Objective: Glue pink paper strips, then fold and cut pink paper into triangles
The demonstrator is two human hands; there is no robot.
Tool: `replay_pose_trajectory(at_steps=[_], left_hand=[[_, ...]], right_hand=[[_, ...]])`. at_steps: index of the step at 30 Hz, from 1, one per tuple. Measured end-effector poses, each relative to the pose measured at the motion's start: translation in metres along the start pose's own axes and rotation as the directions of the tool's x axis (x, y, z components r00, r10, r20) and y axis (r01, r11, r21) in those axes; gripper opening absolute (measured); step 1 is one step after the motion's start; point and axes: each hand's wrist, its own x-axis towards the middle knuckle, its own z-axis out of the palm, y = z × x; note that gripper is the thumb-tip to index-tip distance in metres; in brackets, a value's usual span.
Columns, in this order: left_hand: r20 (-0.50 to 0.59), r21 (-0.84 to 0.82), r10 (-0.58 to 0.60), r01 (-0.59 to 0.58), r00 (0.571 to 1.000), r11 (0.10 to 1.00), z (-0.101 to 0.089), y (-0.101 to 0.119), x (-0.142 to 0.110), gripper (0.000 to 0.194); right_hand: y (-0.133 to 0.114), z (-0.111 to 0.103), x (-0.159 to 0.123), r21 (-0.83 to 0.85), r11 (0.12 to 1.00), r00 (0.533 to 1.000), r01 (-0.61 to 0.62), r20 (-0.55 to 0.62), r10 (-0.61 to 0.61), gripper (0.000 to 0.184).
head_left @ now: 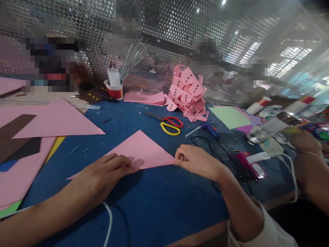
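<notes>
A sheet of pink paper (144, 147), folded into a triangle, lies on the blue table with its long folded edge towards me. My left hand (110, 168) rests over the left part of that edge, thumb and fingers closed together on the fold. At the right corner, my right hand (192, 159) pinches the paper's tip between thumb and curled fingers. Beyond the triangle lie scissors (171, 126) with one red and one yellow handle loop. A blue glue gun (210, 131) lies past my right hand. My left forearm and hand cover the triangle's left side partly.
Large pink sheets (59, 120) with dark strips spread at the left. A pile of folded pink paper pieces (187, 91) stands at the back, near a paper cup (115, 91). A clear bottle (269, 128), a pink power strip (250, 164) and another person's arm (308, 164) are at the right.
</notes>
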Motion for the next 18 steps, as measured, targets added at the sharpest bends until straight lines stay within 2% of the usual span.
replay_pose_trajectory(at_steps=[9,18], left_hand=[[-0.004,0.029,0.017,-0.016,1.0,0.999,-0.0016,0.0,0.0014,0.041],[-0.065,-0.007,-0.024,0.024,0.998,1.0,-0.0012,0.0082,0.0038,0.039]], right_hand=[[0.005,-0.0007,-0.0035,0.003,0.998,0.998,0.063,-0.015,-0.063,0.008],[0.0081,0.0,-0.0026,0.012,0.999,0.999,0.045,-0.011,-0.045,0.009]])
